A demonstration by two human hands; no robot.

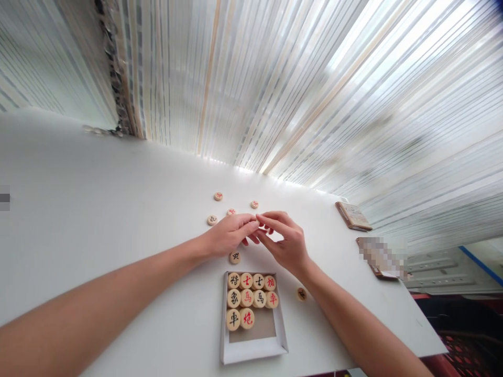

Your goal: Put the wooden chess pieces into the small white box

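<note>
My left hand [230, 233] and my right hand [288, 242] meet over the table, beyond an open box. Both have curled fingers, with thumb and fingertips pressed together where they touch. Whatever sits between the fingertips is hidden. Nearer to me stands the shallow white box [257, 353], holding rows of round wooden Chinese chess pieces with red or black characters, such as a red piece [247, 318] and a black piece [233, 319] in its front row. A loose black-marked piece [234, 257] lies between my left hand and the box.
Past my hands lie a black-marked piece [212, 220] and red-marked pieces [218, 196]. Another piece [301, 294] rests beside my right forearm. Two flat book-like boxes [352, 215] are at the table's right edge. A striped string curtain [243, 78] hangs along the far side.
</note>
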